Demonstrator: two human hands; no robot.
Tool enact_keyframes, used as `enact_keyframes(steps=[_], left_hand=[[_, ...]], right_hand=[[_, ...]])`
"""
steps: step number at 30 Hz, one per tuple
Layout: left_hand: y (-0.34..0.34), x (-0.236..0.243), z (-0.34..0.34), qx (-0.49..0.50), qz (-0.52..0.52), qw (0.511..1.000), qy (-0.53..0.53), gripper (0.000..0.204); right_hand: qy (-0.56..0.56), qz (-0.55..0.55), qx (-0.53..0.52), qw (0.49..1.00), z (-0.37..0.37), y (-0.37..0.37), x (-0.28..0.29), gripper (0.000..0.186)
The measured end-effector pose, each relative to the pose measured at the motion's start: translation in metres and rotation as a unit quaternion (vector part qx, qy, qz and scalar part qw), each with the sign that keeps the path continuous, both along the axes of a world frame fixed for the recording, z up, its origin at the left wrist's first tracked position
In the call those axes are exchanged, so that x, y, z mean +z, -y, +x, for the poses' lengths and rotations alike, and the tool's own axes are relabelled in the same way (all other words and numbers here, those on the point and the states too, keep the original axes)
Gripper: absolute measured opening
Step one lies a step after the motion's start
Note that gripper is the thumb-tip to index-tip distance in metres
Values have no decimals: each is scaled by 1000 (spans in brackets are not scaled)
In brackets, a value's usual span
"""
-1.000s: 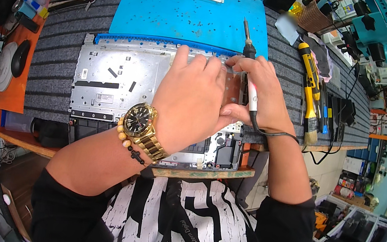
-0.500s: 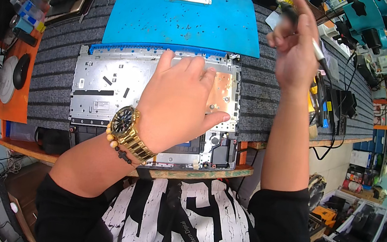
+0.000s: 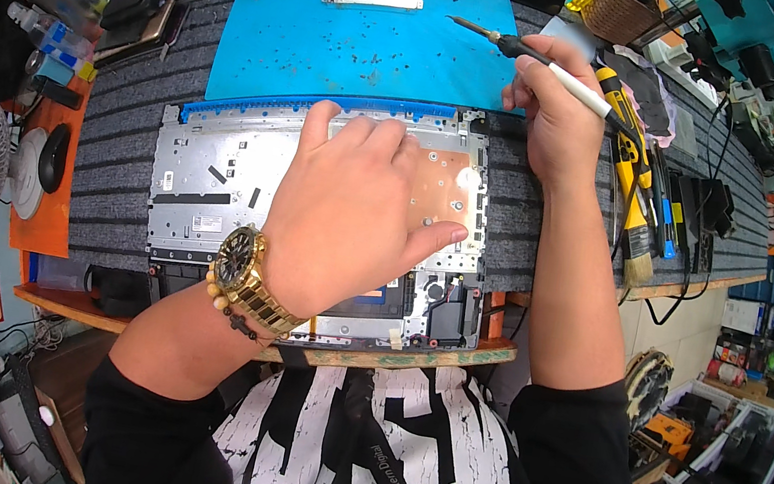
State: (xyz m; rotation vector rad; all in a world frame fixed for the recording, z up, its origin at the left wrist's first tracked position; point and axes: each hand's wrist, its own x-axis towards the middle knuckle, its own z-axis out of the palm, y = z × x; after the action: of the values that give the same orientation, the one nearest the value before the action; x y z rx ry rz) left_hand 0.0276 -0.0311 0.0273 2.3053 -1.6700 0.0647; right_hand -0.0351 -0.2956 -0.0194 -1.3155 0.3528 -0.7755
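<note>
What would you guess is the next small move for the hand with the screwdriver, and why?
Probably lower the screwdriver tip onto the blue mat. The right hand holds it lifted over the mat's right edge, where small loose screws lie scattered, while the left hand lies flat on the open laptop chassis. Whether the tip carries a screw is too small to tell.

A workbench (image 3: pixel 93 309) is covered by a grey ribbed mat (image 3: pixel 126 160). An opened laptop chassis (image 3: pixel 214 184) is laid near, a blue mat (image 3: pixel 336 52) farther, and tools (image 3: pixel 639 196) at the right.
</note>
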Motion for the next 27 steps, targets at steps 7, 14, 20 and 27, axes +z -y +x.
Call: enact_keyframes(steps=[7, 14, 20, 27], left_hand=[[0, 0, 0, -5, 3, 1000, -3, 71], [-1, -1, 0, -9, -5, 1000, -3, 71], [-2, -3, 0, -10, -10, 1000, 11, 71], [-2, -2, 0, -11, -11, 1000, 5, 69]], right_hand=[[13, -6, -25, 1000, -1, 5, -6, 22], [-73, -117, -18, 990, 2, -8, -5, 19], [-109, -160, -16, 981, 1, -10, -4, 19], [-141, -204, -24, 969, 4, -19, 0, 22]])
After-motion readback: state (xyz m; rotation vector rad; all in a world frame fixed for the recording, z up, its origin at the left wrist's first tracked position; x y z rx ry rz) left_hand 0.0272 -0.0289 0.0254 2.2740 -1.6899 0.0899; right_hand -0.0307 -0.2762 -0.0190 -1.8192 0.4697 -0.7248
